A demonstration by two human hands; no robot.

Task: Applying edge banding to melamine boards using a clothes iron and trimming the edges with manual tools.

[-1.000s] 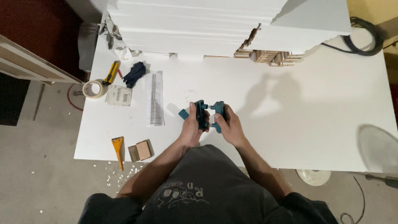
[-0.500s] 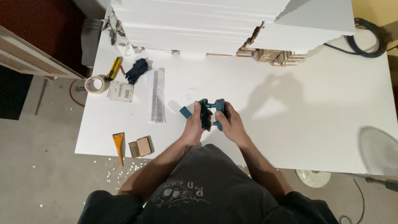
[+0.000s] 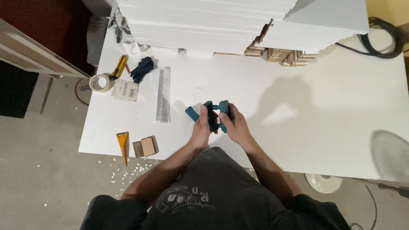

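Both your hands are clamped on the teal clamp tool (image 3: 216, 114), held just above the white table (image 3: 324, 127) near its front edge: left hand (image 3: 200, 130) on the left jaw block, right hand (image 3: 233, 127) on the right. Keep the blocks square and thumbs off the gap. Tape roll (image 3: 100, 82), yellow knife (image 3: 118, 67), paper sheet (image 3: 161, 95), wood blocks (image 3: 145, 147) lie left; stacked white panels (image 3: 204, 21) behind; concrete floor (image 3: 38, 170).

Dark grey short-sleeved T-shirt, pale printed graphic on the chest (forearms bare)
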